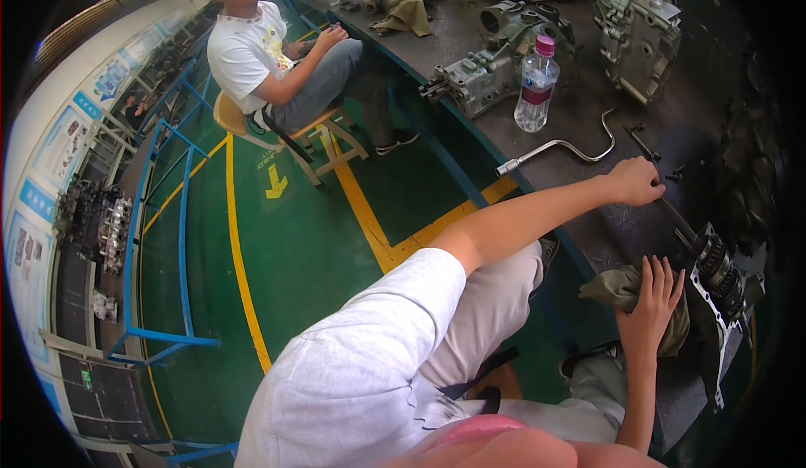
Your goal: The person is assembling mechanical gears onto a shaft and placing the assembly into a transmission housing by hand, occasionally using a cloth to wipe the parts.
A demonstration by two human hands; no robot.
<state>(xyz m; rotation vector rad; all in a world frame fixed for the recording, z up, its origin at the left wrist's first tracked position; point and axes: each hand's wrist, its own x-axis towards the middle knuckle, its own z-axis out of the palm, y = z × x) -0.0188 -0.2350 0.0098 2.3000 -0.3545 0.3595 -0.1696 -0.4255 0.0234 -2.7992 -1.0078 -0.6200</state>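
Observation:
My left hand (635, 181) is stretched over the bench, its fingers closed around one end of a dark metal rod (674, 219). The rod runs down toward a gear shaft (719, 268) with several gears, which lies in an open metal housing (712, 366) at the right edge. Lower down, my right hand (649, 310) rests on a crumpled olive cloth (610, 287), fingers extended and spread beside the housing's rim. Beyond my left hand lie a bent chrome speed-handle wrench (579, 156) and a few small bolts (674, 174).
A water bottle with a pink cap (537, 84) stands on the dark bench (579, 237). Metal gearbox casings (478, 82) sit farther back, one upright (640, 40). Another person (260, 65) sits on a chair at left. Blue rails (185, 241) border the green floor.

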